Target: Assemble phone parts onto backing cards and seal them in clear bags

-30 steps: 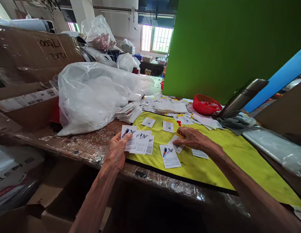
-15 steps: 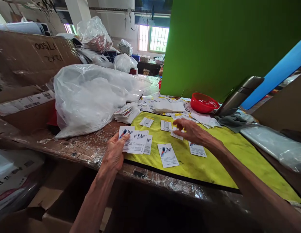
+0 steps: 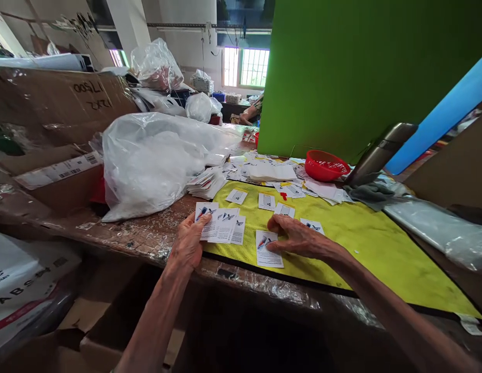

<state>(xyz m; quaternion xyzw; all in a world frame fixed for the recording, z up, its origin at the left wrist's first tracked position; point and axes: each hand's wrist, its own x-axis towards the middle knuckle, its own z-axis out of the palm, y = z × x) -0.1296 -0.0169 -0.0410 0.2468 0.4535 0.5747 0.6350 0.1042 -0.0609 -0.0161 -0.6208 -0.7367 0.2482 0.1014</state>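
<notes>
My left hand (image 3: pixel 191 235) is closed on a fan of printed cards (image 3: pixel 221 226) at the near left edge of the yellow cloth (image 3: pixel 326 264). The thumb presses on the top card, which carries a blue and red picture. My right hand (image 3: pixel 297 235) hovers over a single printed card (image 3: pixel 268 258), its thumb at the card's picture and its fingers curved and apart. Whether the thumb touches the card I cannot tell. Behind this hand lie a partly covered card (image 3: pixel 312 226) and another card (image 3: pixel 284 209). Farther back are two cards with outline drawings, a left one (image 3: pixel 236 196) and a middle one (image 3: pixel 266 201).
A small red piece (image 3: pixel 283 196) lies on the cloth. Beyond are stacked papers (image 3: pixel 272 172), a red basket (image 3: pixel 326 165) and a leaning metal flask (image 3: pixel 380 153). A big plastic bag (image 3: pixel 151 160) and cartons (image 3: pixel 66 98) crowd the left. A green panel (image 3: pixel 361 67) stands behind.
My right hand has moved down and toward me, from the back cards to the near single card. The small red piece now shows on the cloth. My left hand still holds the fan of cards.
</notes>
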